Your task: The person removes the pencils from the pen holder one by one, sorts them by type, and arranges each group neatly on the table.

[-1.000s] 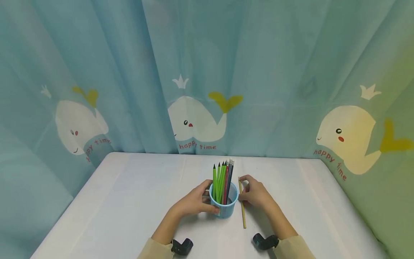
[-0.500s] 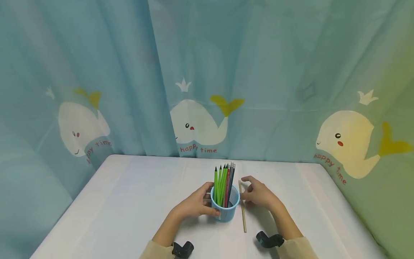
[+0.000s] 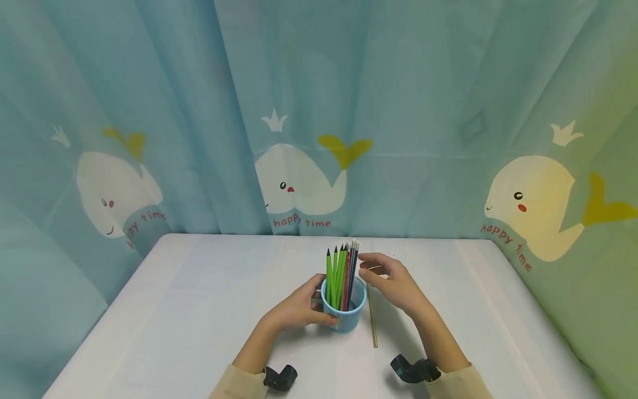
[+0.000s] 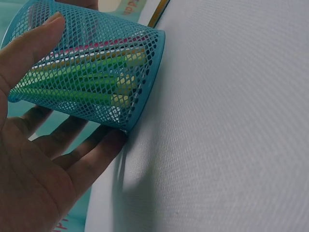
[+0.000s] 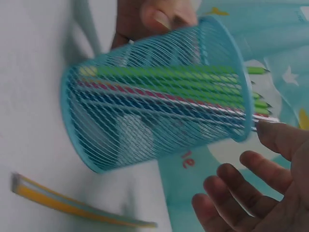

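Note:
My left hand (image 3: 299, 310) holds a light blue mesh pencil cup (image 3: 346, 322) from its left side, thumb in front and fingers behind. The cup stands upright on the table. Inside it are several green pencils (image 3: 335, 280), a red one and some dark ones (image 3: 353, 269), leaning left. My right hand (image 3: 396, 280) hovers by the cup's right rim near the dark pencils, its fingers loosely bent and apart. Its thumb (image 5: 277, 135) is close to the rim; whether it touches a pencil is unclear. A yellow pencil (image 3: 373, 327) lies on the table right of the cup.
The white table (image 3: 209, 321) reaches back to a blue-green curtain (image 3: 423, 111) printed with whales. Black wrist-worn devices (image 3: 281, 378) sit on both wrists, low over the table.
My right hand has risen from beside the yellow pencil and moved up and left toward the pencils in the cup. The yellow pencil stays on the table. My left hand keeps hold of the cup.

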Demonstrator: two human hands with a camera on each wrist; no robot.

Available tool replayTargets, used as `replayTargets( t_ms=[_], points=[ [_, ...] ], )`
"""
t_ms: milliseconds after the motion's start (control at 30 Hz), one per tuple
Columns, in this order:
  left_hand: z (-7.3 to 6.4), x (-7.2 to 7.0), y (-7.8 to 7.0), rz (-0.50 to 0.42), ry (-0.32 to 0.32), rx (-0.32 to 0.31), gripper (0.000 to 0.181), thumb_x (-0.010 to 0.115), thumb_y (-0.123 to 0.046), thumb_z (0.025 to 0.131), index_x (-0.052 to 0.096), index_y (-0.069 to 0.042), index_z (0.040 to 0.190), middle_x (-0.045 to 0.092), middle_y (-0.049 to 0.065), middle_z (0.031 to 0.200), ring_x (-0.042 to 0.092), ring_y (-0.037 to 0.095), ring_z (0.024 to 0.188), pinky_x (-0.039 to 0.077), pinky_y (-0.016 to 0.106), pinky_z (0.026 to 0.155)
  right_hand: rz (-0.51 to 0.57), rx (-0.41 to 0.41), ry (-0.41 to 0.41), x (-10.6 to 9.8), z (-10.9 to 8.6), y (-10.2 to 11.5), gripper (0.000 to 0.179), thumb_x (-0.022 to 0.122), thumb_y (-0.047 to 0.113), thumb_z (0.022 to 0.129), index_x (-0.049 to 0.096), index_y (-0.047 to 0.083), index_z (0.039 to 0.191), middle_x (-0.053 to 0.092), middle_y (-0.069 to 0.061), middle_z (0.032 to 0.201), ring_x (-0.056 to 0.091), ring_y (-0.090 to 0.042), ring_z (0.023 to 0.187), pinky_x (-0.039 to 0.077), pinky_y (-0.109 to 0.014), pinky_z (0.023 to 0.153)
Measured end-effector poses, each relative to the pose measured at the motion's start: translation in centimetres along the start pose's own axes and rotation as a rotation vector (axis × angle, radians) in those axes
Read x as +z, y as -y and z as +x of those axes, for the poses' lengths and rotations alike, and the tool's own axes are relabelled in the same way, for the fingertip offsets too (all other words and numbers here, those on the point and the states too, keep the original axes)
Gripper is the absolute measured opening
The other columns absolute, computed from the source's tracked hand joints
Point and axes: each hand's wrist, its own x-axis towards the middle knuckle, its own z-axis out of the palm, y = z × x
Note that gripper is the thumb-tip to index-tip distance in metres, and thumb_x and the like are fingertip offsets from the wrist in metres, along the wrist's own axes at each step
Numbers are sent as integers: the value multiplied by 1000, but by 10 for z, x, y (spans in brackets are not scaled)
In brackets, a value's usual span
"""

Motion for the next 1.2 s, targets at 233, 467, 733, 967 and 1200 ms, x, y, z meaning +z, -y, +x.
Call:
replayTargets(
  t_ms=[233, 467, 733, 967, 1200],
  points=[
    [-1, -1, 2, -16, 2, 1, 88, 87, -10, 75, 36, -9, 147, 55, 12, 137, 58, 29, 124, 49, 40, 106, 16, -30, 16, 13, -1, 0, 36, 65, 29, 98, 64, 9, 127, 69, -7, 120, 64, -26, 111, 53, -50, 97],
    [-2, 0, 0, -27, 7, 10, 88, 86, -8, 76, 36, -11, 148, 55, 11, 139, 58, 29, 125, 48, 38, 107, 1, -56, 13, 17, 0, -1, 26, 64, 28, 98, 67, 10, 118, 71, -5, 113, 65, -22, 105, 54, -44, 92],
    [-3, 0, -2, -6, -3, 8, 88, 86, -8, 76, 37, -13, 148, 57, 10, 136, 60, 25, 122, 49, 36, 106, 19, -45, -17, 20, 0, -1, 16, 66, 23, 97, 67, 10, 107, 71, -4, 106, 65, -20, 101, 54, -40, 90],
    [-3, 0, -2, 0, -3, 9, 87, 86, -9, 76, 37, -14, 148, 57, 10, 137, 59, 27, 123, 49, 37, 106, 37, -35, -19, 19, 0, 1, 14, 72, 20, 92, 66, 10, 101, 72, -4, 102, 66, -20, 97, 54, -36, 84],
    [-3, 1, -1, -14, 2, 10, 88, 86, -8, 76, 36, -12, 148, 56, 11, 136, 59, 27, 121, 50, 38, 104, 48, -43, -28, 12, -1, 4, 14, 73, 19, 92, 65, 9, 99, 71, -6, 100, 66, -21, 96, 54, -36, 84]
  ],
)
